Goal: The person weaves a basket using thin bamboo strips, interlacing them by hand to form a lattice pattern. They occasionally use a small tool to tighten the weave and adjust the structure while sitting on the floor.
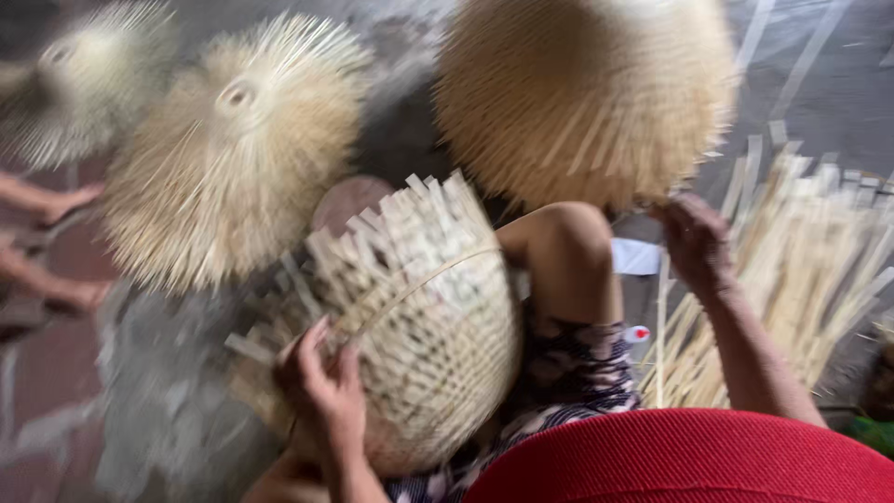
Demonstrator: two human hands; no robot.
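Observation:
A half-woven bamboo basket [424, 317] rests on my lap, its loose strip ends sticking up at the top. My left hand [326, 382] grips the basket's near left side, fingers curled on the weave. My right hand [694, 240] reaches out to the right and pinches a thin bamboo strip [661, 335] that runs down from it, beside a pile of loose bamboo strips [810, 251]. My bent knee [568, 251] shows between basket and right hand. The picture is motion-blurred.
Three conical bamboo frames with bristling strip ends stand behind: one at top right [587, 93], one at centre left [233, 149], one at far left [88, 74]. Another person's feet [56, 242] show at the left edge. A red rounded surface [689, 461] fills the bottom right.

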